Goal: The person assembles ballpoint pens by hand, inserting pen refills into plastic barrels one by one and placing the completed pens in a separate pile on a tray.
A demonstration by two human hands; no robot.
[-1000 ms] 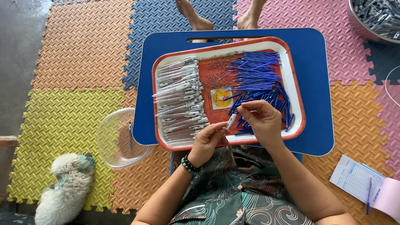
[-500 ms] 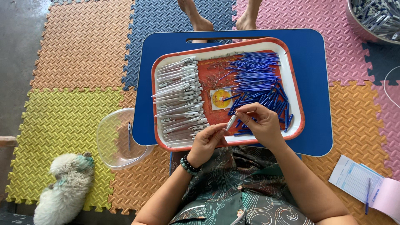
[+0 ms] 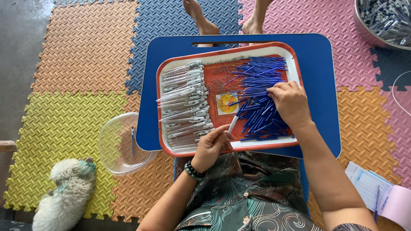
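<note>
On tray [image 3: 165,141], left hand [image 3: 210,147] tilts pen barrel [image 3: 233,124] up-right

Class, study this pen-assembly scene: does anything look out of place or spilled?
Tiny metal bits, maybe springs, lie scattered loose on the red tray between the white pen barrels and the blue refills. One finished pen lies alone in the clear bowl.

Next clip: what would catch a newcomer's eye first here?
The red-rimmed tray on the blue lap table, with white pen barrels stacked on its left side and blue refills heaped on its right. The right hand rests on the refills; the left hand holds one pen at the tray's near edge.
</note>
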